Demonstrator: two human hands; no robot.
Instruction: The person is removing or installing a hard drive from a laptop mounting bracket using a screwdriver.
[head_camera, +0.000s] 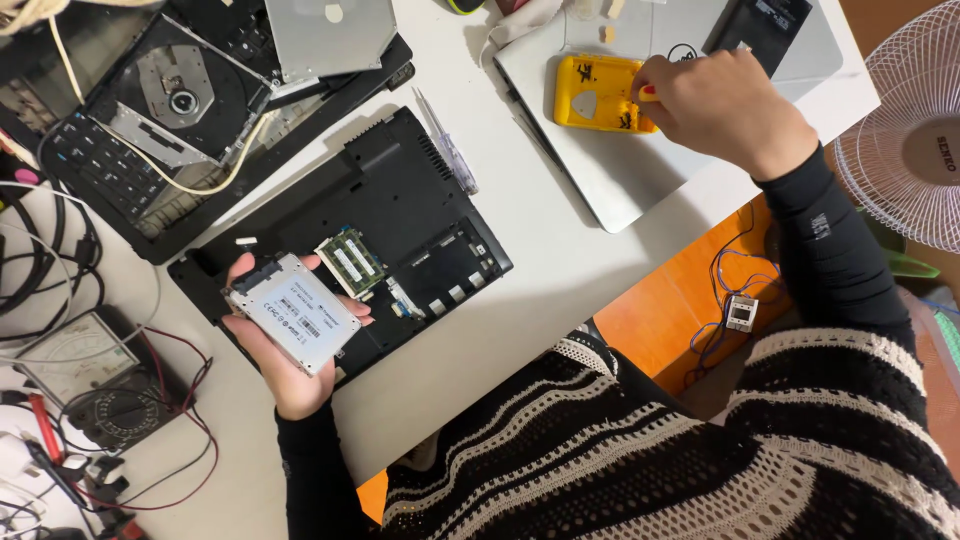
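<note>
My left hand (285, 375) holds a flat silver drive (294, 313) in a metal bracket, just above the open underside of a black laptop (400, 190). A green memory module (351, 262) sits in the laptop's bay right beside the drive. My right hand (722, 108) reaches to the upper right, fingertips dipped into a yellow parts tray (592, 92) that rests on a closed silver laptop (640, 170). What the fingers pinch in the tray is hidden.
A clear-handled screwdriver (447, 153) lies on the white table (540, 290) between the laptops. A second dismantled laptop (150, 120) with an exposed disc drive lies top left. An analogue multimeter (85, 375) with tangled leads is at the left; a white fan (905, 150) stands at the right.
</note>
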